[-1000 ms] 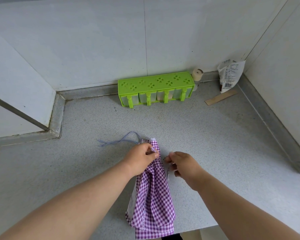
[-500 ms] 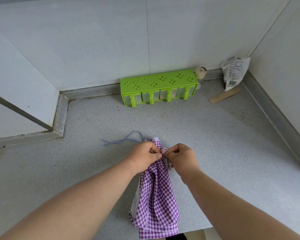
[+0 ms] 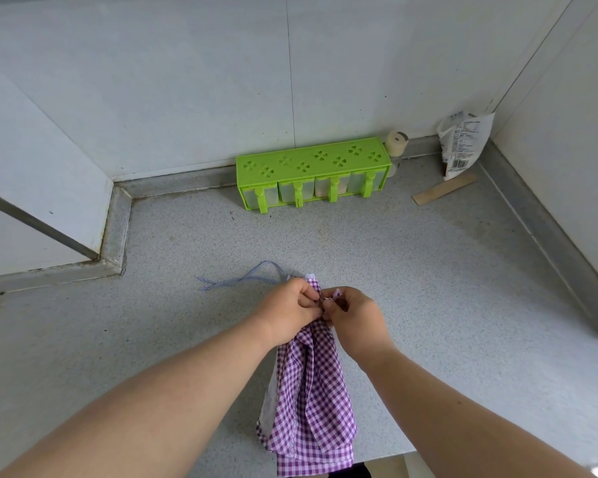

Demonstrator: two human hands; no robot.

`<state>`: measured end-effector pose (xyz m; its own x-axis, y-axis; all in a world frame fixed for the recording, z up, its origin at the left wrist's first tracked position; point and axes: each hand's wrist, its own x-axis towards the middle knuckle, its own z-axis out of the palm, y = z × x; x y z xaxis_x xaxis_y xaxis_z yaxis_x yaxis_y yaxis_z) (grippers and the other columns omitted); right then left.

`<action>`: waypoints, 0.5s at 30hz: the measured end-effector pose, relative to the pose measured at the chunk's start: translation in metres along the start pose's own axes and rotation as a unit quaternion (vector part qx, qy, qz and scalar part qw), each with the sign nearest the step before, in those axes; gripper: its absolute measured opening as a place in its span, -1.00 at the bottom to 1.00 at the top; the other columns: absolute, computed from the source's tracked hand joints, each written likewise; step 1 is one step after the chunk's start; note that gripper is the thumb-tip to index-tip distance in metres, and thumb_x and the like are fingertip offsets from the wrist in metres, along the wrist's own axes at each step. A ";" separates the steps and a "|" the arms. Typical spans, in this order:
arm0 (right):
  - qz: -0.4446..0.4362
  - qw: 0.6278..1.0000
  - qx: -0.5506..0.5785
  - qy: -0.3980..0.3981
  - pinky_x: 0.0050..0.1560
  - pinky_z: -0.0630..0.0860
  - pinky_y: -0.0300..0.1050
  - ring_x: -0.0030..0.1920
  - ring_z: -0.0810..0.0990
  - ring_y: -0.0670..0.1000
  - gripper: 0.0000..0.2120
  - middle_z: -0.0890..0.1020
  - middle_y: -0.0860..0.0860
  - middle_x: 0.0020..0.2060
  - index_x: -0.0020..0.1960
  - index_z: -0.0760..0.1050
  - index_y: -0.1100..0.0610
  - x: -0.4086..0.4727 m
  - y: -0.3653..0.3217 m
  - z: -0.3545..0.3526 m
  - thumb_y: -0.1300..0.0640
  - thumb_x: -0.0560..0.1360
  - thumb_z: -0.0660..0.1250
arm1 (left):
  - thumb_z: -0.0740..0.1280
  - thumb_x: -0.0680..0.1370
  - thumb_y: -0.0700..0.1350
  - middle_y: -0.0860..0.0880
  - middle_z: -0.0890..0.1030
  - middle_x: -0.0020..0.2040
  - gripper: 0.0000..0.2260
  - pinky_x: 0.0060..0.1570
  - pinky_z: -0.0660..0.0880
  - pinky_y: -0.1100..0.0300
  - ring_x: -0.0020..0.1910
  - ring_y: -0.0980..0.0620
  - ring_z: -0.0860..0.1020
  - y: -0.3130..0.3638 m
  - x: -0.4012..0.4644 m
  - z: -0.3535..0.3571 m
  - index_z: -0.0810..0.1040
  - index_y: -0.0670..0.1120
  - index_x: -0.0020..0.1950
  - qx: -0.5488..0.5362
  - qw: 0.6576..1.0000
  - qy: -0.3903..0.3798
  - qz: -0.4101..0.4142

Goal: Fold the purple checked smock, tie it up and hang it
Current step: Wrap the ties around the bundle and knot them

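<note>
The purple checked smock (image 3: 311, 391) is pinched at its top by left hand (image 3: 292, 313) and right hand (image 3: 354, 315), perhaps around a tie; a green rack (image 3: 311, 174) is seen well beyond them.

No legible text. White packet (image 3: 463, 143), far right beyond the fingers (image 3: 306, 298), carries print and a barcode (too small to read).

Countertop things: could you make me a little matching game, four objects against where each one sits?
Things:
1. purple checked smock
2. green spice rack
3. wooden stick
4. loose tie string

Places:
A. against the back wall
B. on the counter, left of the left hand
C. lying near the right corner
D. hanging over the near counter edge

Pairs: 1-D, 2-A, 3-C, 4-B
</note>
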<state>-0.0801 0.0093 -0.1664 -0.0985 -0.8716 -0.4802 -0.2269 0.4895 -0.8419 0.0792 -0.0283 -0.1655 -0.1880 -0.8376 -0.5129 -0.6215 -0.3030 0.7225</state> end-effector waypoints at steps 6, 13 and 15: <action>-0.037 0.993 -0.107 -0.029 0.08 0.66 -0.10 -0.07 0.70 -0.08 -0.84 0.72 -0.10 -0.08 -0.03 0.69 -0.02 -0.005 -0.002 -0.010 0.18 0.63 0.39 | 0.49 0.60 -0.12 0.07 0.72 0.04 -0.84 0.21 0.58 0.16 0.06 0.11 0.67 0.004 0.008 -0.003 0.63 0.07 0.14 0.042 0.999 -0.033 0.000; -0.067 0.961 -0.255 -0.084 -0.10 0.56 -0.26 -0.09 0.65 -0.04 -0.86 0.67 -0.12 -0.09 0.03 0.64 -0.04 0.003 -0.017 -0.023 0.19 0.64 0.37 | 0.42 0.64 -0.15 0.13 0.69 0.00 -0.86 0.17 0.54 0.25 0.05 0.13 0.66 0.007 0.009 -0.002 0.68 0.00 0.17 0.081 0.995 -0.047 0.024; -0.084 0.958 -0.262 -0.076 -0.16 0.53 -0.29 -0.13 0.64 -0.08 -0.85 0.67 -0.13 -0.11 -0.01 0.64 -0.07 0.002 -0.013 -0.023 0.17 0.63 0.38 | 0.41 0.64 -0.17 0.13 0.69 0.00 -0.86 0.18 0.55 0.23 0.04 0.14 0.66 0.007 0.009 -0.002 0.68 -0.01 0.17 0.088 0.995 -0.044 0.024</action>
<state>-0.0999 0.0011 -0.1508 0.1157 -0.9038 -0.4120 -0.6872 0.2266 -0.6902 0.0741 -0.0390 -0.1645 -0.2821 -0.8037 -0.5239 -0.7318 -0.1729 0.6592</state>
